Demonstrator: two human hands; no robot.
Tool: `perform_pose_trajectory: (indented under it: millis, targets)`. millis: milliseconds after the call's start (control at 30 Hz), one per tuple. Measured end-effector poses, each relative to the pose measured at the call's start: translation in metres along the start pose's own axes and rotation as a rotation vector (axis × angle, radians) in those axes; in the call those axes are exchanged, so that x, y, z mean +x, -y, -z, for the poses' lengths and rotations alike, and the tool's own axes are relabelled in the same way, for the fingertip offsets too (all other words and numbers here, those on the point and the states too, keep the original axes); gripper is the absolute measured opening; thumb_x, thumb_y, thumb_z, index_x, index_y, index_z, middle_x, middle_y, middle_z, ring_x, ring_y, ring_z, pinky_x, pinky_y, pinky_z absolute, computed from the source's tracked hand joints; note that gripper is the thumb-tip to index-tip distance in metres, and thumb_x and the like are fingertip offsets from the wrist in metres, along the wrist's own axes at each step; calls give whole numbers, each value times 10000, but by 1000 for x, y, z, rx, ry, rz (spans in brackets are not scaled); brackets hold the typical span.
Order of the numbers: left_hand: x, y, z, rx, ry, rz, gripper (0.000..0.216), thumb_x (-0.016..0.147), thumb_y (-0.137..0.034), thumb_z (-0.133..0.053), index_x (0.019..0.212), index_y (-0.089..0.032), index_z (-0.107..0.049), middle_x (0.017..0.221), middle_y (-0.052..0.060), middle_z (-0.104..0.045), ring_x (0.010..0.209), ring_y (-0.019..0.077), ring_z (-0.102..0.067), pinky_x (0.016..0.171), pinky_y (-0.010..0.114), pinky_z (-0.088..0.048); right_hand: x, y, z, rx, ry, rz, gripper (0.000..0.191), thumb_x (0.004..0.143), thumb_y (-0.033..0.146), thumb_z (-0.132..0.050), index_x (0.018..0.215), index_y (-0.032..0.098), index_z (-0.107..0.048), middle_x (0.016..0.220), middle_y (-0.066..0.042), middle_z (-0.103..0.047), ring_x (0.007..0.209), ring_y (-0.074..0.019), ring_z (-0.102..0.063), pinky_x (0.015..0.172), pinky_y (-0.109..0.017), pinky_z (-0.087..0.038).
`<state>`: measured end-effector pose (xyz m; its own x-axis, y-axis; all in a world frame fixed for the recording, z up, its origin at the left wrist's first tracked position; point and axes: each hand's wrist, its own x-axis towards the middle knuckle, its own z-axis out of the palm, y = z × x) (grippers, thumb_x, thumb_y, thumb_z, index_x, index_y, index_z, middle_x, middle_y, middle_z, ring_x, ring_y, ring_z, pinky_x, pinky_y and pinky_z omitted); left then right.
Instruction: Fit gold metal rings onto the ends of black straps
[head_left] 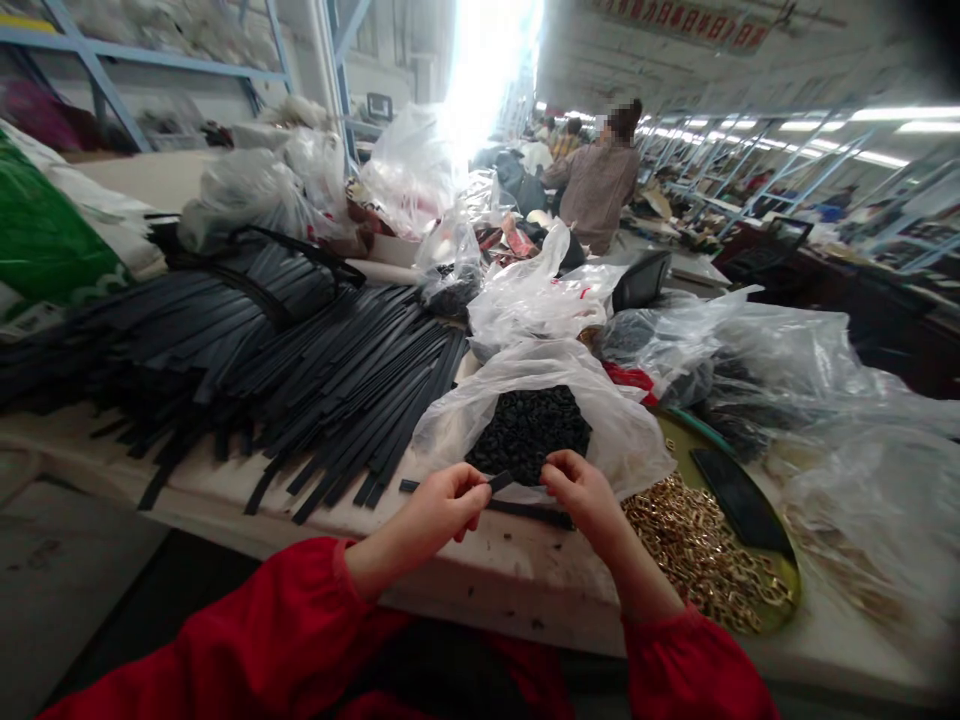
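My left hand (442,510) is closed in a pinch on the end of a thin black strap (501,481). My right hand (583,492) is closed too, its fingertips pinched at the edge of a clear plastic bag (615,430) full of small black loops (527,430); what it holds is too small to make out. Both hands hover over the near edge of the worktable (510,570). A second black strap (525,511) lies flat on the table just under my hands. Both my sleeves are red.
A big heap of black straps (262,370) covers the table's left. A round tray (780,590) of gold metal buckles (697,550) sits at the right, a black piece (739,495) lying on it. Plastic bags (750,360) pile behind. A person (600,185) works further back.
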<state>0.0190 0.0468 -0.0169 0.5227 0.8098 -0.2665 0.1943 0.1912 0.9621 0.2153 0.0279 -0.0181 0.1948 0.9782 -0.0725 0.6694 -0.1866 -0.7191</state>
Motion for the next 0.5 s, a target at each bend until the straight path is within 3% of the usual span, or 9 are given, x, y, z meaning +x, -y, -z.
perform_pose_trajectory:
  millis: [167,333,500]
  targets:
    - [-14,-14,-5,36,11,-43,197,768,-351,-449,765,-158,-485,520,-60,-455,416,67,-393,377,166,-313,-46,29,-12,963,304,-203,185,715,351,-565,726,168,-541,635,3,-568,502,-87,-467,467,-210,-353]
    - [-33,-11,-5,238,-43,-117,193,786,-326,-442,743,-161,-532,563,-44,-489,488,87,-432,457,191,-320,-62,36,-21,948,304,-219,238,732,384,-589,806,158,-589,592,10,-577,458,-68,-443,438,-189,-332]
    - [-40,-2,-6,401,-99,-199,206,790,-321,-452,762,-166,-586,648,-21,-566,575,110,-473,525,213,-324,-71,32,-17,887,285,-181,321,750,364,-569,998,163,-599,680,-7,-607,523,-92,-487,498,-225,-396]
